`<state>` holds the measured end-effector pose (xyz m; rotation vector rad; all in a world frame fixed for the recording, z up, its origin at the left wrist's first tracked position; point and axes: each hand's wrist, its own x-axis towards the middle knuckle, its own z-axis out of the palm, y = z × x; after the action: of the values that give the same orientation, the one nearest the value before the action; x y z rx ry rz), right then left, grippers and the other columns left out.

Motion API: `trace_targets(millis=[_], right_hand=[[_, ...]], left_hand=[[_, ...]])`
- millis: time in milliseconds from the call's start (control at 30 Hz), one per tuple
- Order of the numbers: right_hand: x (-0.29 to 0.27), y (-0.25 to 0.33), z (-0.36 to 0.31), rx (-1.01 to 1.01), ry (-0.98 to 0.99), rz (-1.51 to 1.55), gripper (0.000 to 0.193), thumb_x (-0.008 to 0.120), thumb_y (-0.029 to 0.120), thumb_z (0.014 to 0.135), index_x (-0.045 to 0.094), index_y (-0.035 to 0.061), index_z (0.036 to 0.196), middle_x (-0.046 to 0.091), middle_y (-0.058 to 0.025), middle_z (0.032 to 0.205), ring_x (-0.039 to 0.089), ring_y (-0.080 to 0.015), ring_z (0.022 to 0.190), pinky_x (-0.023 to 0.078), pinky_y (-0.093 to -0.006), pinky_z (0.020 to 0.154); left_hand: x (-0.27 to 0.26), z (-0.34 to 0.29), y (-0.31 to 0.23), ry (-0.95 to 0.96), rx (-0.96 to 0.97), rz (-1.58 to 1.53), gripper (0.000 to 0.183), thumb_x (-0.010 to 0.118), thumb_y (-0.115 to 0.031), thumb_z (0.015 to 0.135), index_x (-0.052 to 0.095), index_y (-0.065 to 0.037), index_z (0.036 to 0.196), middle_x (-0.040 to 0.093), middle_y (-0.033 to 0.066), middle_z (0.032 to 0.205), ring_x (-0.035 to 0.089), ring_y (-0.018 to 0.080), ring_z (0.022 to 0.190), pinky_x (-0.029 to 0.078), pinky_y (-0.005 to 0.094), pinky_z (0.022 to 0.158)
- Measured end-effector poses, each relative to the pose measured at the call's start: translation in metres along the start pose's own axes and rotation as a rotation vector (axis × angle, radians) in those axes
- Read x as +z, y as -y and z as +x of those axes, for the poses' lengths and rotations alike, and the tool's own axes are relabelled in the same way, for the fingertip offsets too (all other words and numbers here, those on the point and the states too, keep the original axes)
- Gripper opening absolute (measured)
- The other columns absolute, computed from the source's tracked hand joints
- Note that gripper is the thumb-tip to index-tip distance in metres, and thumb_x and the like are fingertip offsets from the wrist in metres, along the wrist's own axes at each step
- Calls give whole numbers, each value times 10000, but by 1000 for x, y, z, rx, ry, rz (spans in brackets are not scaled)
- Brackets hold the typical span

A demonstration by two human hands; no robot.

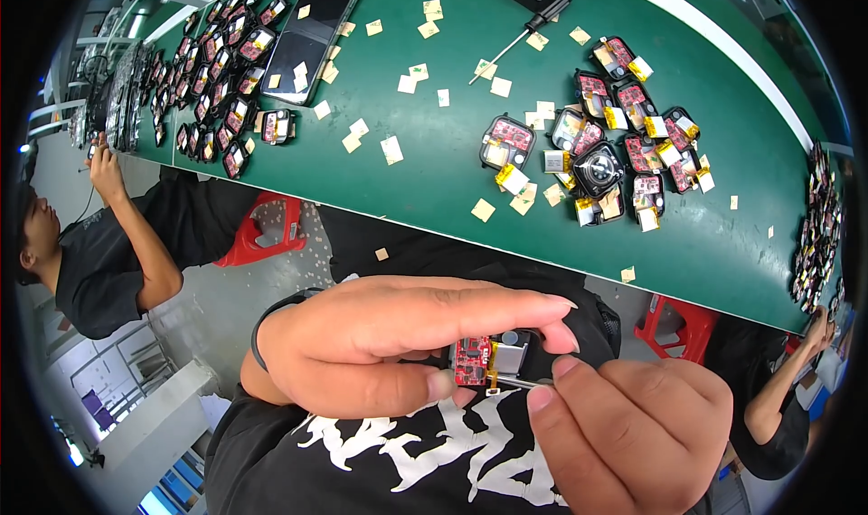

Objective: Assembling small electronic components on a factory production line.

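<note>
Close in front of my body, my left hand [362, 339] grips a small black electronic device between its fingers and thumb. Inside the device are a red circuit board [471, 363] and a silver battery [511, 359] with yellow tape along one edge. My right hand [633, 429] pinches a thin metal tool [520, 382] between thumb and forefinger. The tool's far end reaches the lower edge of the board, beside a small white-ended piece [493, 391]. Whether it is tweezers or a single rod, I cannot tell. My left fingers hide much of the casing.
Several opened devices [644, 151] with batteries cluster on the green table [398, 203]. A screwdriver [524, 37], small cream squares [391, 149] and a black glossy panel [316, 36] lie farther back. More devices [217, 72] fill the left end. Co-workers sit at both sides, near red stools [271, 230].
</note>
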<state>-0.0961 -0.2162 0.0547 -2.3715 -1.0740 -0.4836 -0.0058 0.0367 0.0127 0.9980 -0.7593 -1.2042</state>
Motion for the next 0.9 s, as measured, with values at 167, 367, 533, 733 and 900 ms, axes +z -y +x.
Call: trace_targets(millis=[167,367,533,733,900], right_hand=[[3,16,10,343,114,116,208,732,59,658,716,34,864,702,-74,841,646,-177,639,432,-286,490],[12,-4,-1,4,-79,125,276,692,57,685,714,-72,928,693,-166,882,671,-238,680,532,-279,515],[10,-4,1,34,-38,156,313,694,63,655,708,-76,934,691,-173,890,669,-249,684,535,-288,521],[12,-2,-5,62,-87,151,320,692,74,648,713,-65,935,699,-169,888,674,-250,687,553,-289,546],[14,0,-3,88,-75,125,310,687,66,650,717,-59,932,697,-158,881,678,-247,690,561,-289,560]], left_hand=[[1,-2,2,-38,-23,-11,598,480,-50,995,299,130,1535,487,342,1455,517,413,1362,553,379,950],[2,-1,-4,-44,-107,-44,585,478,-67,1005,313,124,1533,494,325,1457,523,395,1358,527,385,991],[4,-2,-4,-61,-107,-34,584,480,-90,1011,318,126,1529,502,319,1453,521,393,1363,492,406,1040],[1,-1,-2,-37,-81,19,588,487,-102,1011,321,130,1525,511,323,1443,511,411,1373,406,440,1126],[2,1,-1,-34,-55,9,593,487,-101,1007,316,137,1523,507,320,1449,512,409,1371,401,439,1130]])
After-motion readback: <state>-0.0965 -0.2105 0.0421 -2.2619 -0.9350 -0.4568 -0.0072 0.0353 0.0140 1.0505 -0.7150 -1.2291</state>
